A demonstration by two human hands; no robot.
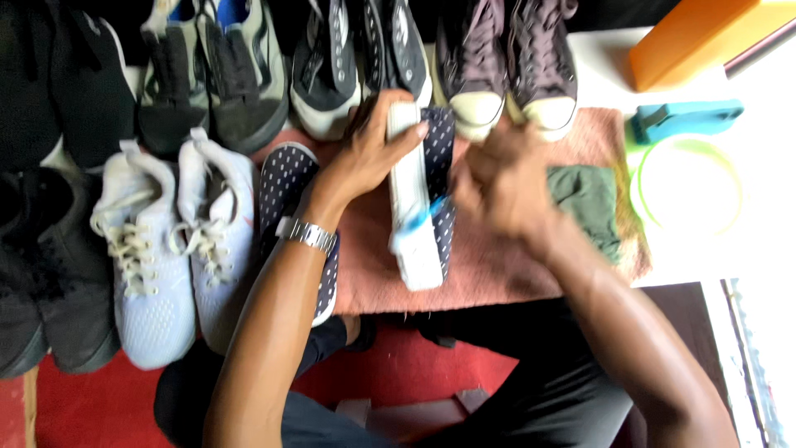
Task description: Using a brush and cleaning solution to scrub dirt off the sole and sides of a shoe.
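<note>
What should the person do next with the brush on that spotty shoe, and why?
Probably another short stroke along the white sole. The left hand holds the spotty shoe on its side over the pink towel, and the right hand, blurred, has a blue brush against that sole.

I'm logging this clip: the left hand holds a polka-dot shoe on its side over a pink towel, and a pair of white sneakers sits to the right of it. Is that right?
Not quite. In the head view the left hand does hold the polka-dot shoe on its side over the pink towel, but the white sneakers sit to its left, not its right.
</note>
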